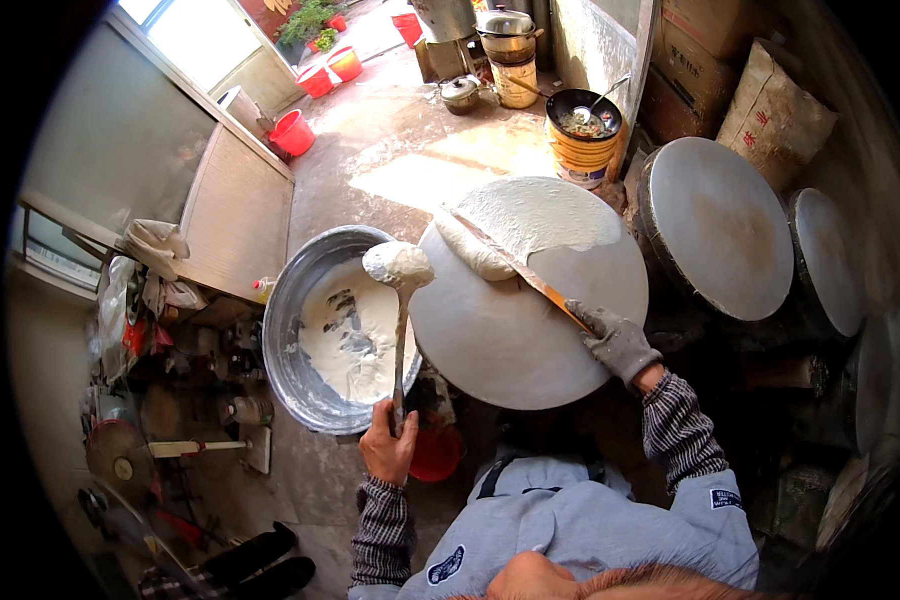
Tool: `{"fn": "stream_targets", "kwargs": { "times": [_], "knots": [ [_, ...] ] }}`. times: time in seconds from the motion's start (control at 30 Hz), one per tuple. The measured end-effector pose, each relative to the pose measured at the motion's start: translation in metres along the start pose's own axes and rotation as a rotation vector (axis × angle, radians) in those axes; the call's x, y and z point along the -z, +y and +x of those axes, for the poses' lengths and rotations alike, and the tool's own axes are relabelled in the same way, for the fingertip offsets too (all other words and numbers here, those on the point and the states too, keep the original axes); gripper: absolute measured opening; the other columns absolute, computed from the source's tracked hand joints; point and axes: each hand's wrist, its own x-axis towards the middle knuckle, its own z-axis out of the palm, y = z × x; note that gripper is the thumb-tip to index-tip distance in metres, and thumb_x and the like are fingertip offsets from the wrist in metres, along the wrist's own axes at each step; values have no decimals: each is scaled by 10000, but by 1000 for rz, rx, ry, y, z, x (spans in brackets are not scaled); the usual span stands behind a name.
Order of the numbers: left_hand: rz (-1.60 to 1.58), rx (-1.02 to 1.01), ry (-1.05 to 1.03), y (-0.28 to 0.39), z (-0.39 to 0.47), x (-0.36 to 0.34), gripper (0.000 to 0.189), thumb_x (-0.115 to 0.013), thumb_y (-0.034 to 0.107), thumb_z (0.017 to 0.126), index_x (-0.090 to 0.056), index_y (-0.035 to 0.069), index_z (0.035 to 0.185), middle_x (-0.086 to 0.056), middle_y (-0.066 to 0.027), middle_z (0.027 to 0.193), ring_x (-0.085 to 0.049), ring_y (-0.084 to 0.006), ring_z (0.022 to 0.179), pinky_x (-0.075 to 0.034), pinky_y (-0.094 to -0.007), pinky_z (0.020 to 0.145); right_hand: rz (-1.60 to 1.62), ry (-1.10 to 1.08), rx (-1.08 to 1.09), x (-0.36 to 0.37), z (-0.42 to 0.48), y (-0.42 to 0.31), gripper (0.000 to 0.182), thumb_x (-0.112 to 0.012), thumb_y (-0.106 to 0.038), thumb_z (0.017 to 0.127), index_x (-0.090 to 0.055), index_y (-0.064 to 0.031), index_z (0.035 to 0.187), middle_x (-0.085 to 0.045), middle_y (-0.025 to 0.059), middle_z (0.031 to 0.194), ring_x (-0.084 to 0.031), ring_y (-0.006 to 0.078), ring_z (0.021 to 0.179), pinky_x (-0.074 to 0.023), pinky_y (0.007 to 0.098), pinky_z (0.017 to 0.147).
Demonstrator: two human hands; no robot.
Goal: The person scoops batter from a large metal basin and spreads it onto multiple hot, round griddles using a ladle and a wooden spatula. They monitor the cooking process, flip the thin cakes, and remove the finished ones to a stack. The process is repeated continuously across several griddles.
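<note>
My bare left hand [390, 446] grips the handle of a metal ladle [400, 337]. The ladle's bowl, coated with thick pale batter, is over the right side of a large metal basin [283, 382]. More batter [360, 364] lies in the basin, with bare metal showing in patches. My right hand [616, 341], in a grey glove, holds a long wooden spreader [544, 289] across a round griddle [506, 352]. A thick roll of batter [474, 246] rests along the spreader's left side. Beyond it, a thin layer of batter [555, 214] covers the far part of the plate.
Two more round griddles [727, 225] [829, 259] stand to the right. Past the griddle, a wok [583, 112] with food and a skimmer sits on stacked yellow buckets [581, 154]. A red bucket [292, 133] stands by the left partition. A red container [435, 454] is below the basin.
</note>
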Motion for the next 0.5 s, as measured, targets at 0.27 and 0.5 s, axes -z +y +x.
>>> {"fn": "stream_targets", "kwargs": {
  "times": [0.27,0.5],
  "knots": [
    [-148,36,-2,-5,-11,11,279,-712,143,821,-539,52,1021,-539,-69,673,-511,-151,541,-441,-295,532,43,106,116,16,-29,-11,500,-596,-126,841,-519,-217,1327,-637,149,1051,-605,328,990,-497,389,860],
    [-310,95,-23,4,-21,15,236,-690,99,841,-525,29,995,-488,4,705,-438,-56,602,-391,-227,541,-104,-55,93,-7,5,1,527,-603,-119,844,-497,-233,1347,-616,146,1096,-594,346,1006,-489,388,882]
  ]
}}
